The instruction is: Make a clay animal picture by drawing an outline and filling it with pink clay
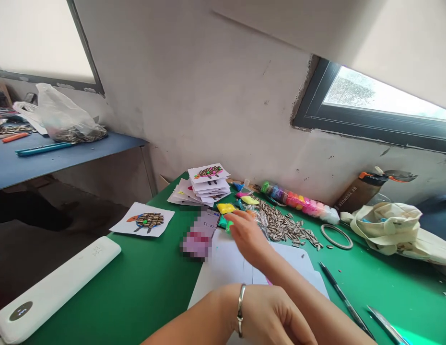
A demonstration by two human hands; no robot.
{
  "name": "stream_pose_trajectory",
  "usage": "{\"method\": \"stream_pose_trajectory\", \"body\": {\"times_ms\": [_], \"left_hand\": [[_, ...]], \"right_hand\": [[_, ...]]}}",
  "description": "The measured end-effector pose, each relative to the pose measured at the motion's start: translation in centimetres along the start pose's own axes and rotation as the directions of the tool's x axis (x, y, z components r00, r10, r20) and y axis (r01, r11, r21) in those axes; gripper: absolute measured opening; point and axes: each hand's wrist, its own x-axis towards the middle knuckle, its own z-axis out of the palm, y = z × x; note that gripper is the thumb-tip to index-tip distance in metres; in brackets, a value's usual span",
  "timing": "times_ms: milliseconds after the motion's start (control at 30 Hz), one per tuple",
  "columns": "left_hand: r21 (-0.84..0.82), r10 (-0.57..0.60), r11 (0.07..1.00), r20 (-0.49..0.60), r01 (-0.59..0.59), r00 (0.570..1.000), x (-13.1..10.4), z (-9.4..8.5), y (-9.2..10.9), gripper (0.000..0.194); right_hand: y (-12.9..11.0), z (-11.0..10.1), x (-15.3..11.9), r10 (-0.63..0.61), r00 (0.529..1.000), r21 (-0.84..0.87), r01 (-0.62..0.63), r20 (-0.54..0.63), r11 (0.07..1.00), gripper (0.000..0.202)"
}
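Fingers of my right hand (pixel 246 235) stretch to the green packet (pixel 228 227), whether pinching it I can't tell; it sits between phone (pixel 205 230) and sunflower seeds (pixel 280 223), presumably for easy reach. My left hand (pixel 269 314) hides its grip.

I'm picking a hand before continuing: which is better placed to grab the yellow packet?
Probably the right hand: it is stretched out close to the yellow packet. The left hand is farther away, low at the picture's bottom edge.
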Motion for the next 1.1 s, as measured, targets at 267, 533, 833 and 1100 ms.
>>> {"method": "stream_pose_trajectory", "body": {"times_ms": [267, 533, 833, 1100], "left_hand": [[-0.160, -0.030, 0.986, -0.460, -0.050, 0.888, 2.4, -0.7, -0.9, 0.031], [-0.195, -0.119, 0.981, -0.561, 0.010, 0.819, 3.8, -1.5, -2.1, 0.040], [-0.239, -0.136, 0.971, -0.574, -0.006, 0.808, 3.9, -2.0, -2.6, 0.040], [-0.239, -0.212, 0.966, -0.528, 0.095, 0.823, 3.7, -2.2, -2.1, 0.044]], "right_hand": [[2.7, -8.1, -10.0, 0.545, 0.837, 0.519, -0.447, -0.045, 0.729, 0.034], [1.9, -6.1, -12.5, 0.574, 0.818, 0.622, -0.473, 0.046, 0.624, 0.034], [2.7, -6.3, -13.1, 0.541, 0.841, 0.530, -0.456, -0.006, 0.715, 0.021], [2.8, -5.8, -13.3, 0.280, 0.937, 0.128, -0.258, -0.208, 0.958, 0.018]]}}
